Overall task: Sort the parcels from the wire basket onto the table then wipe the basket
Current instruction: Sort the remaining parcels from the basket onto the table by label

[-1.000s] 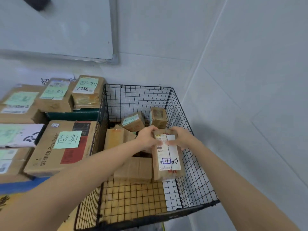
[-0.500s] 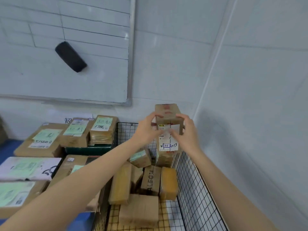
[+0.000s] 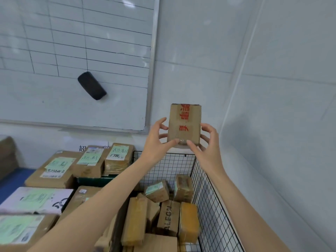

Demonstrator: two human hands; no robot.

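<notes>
Above the black wire basket (image 3: 214, 206), a small brown cardboard parcel (image 3: 184, 124) is gripped between the raised left hand (image 3: 156, 142) and right hand (image 3: 209, 146). Both are stretched forward and upward.

A gridded whiteboard (image 3: 72, 42) is hanging in the upper left, with a black eraser (image 3: 91, 85) sticking to it. Light is glaring off its top edge. White tiled walls (image 3: 281, 88) are meeting in a corner right of centre. A blue surface (image 3: 11, 184) is showing at the left edge.
</notes>
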